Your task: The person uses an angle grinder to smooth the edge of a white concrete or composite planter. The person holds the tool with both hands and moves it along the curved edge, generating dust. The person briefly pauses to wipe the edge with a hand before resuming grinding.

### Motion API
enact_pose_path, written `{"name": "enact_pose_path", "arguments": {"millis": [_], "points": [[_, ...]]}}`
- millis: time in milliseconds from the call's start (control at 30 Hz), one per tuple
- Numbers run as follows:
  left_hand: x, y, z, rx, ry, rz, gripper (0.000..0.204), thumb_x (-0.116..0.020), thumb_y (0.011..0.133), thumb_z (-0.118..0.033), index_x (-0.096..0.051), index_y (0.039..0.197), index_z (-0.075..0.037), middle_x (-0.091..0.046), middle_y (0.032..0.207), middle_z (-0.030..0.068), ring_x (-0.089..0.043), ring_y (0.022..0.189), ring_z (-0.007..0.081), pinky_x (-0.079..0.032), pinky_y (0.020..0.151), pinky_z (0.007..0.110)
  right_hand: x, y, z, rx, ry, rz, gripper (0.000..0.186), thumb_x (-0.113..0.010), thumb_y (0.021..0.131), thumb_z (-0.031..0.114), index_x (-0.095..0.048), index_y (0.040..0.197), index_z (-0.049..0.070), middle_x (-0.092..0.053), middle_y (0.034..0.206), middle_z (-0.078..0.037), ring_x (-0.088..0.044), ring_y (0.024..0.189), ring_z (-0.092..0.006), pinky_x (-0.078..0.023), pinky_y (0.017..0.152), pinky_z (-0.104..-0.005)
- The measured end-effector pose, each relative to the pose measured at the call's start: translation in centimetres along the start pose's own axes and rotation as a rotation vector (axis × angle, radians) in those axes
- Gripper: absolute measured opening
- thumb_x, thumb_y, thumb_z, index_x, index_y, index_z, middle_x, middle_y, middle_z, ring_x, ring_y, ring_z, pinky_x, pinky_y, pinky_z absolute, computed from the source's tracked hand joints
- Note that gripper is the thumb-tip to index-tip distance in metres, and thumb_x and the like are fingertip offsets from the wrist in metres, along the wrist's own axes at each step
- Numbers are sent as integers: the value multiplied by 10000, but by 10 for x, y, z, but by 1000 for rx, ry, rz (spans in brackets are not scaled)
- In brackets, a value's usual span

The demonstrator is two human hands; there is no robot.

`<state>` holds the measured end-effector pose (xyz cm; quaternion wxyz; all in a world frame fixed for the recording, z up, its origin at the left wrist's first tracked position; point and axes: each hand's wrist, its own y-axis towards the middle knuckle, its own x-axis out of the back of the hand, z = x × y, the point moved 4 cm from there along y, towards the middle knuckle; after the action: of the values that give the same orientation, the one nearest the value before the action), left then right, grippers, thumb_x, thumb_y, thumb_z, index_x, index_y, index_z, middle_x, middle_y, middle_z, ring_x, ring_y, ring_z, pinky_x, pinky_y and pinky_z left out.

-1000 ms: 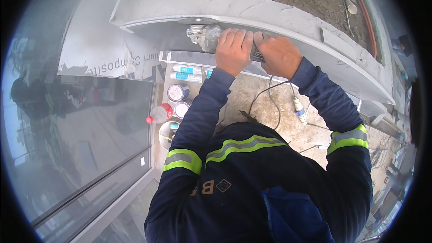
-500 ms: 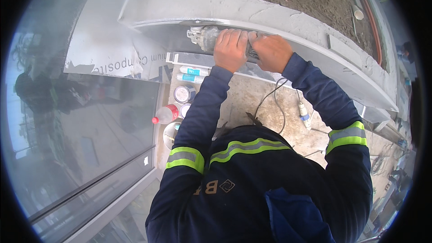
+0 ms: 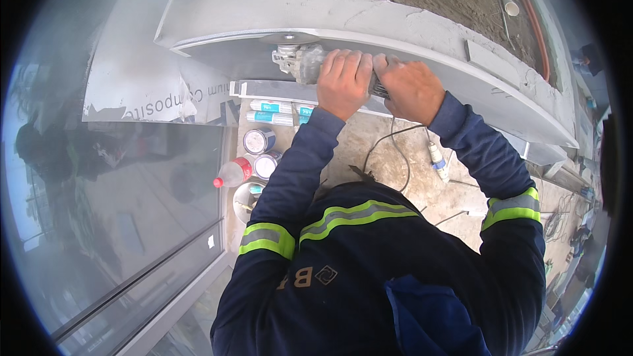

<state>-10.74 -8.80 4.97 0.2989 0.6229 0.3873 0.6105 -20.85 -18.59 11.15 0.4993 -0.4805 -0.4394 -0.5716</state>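
In the head view, the left hand (image 3: 344,84) has its fingers curled round the body of the angle grinder (image 3: 306,66), and the right hand (image 3: 414,91) wraps its rear end. The disc (image 3: 290,38) sits at the upper lip of the grey panel (image 3: 501,100) — whether they touch, I cannot tell. Since half a second ago it has shifted slightly rightward from the panel's left corner — a different stretch of lip now meets it, the grip unchanged.
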Motion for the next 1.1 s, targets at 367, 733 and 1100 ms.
{"name": "enact_pose_path", "arguments": {"millis": [367, 733, 1100], "points": [[-8, -14, 49, 22, 30, 0, 377, -737, 729, -41, -674, 1101, -43, -677, 1045, 107, -679, 1004, 316, -542, 977, 493, -18, 48, 7, 73, -18, -28, 330, -724, 746, 10, -614, 1048, -62, -729, 883, -216, -745, 890, -382, -602, 737, -466], [-2, 3, 3, 9, 3, 12, 328, -714, 766, -57, -667, 1090, -44, -672, 1037, 97, -681, 994, 298, -554, 958, 473, 8, 4, 1, 19, -28, -21, 411, -727, 743, 7, -577, 1118, -70, -723, 924, -221, -740, 896, -398, -594, 754, -477], [-8, -8, 30, 17, 28, 25, 342, -716, 749, -49, -669, 1088, -41, -671, 1026, 104, -677, 987, 312, -549, 966, 482, -14, 31, -1, 39, -27, -20, 410, -705, 739, 5, -584, 1120, -84, -728, 910, -234, -742, 874, -406, -592, 731, -485]]}}
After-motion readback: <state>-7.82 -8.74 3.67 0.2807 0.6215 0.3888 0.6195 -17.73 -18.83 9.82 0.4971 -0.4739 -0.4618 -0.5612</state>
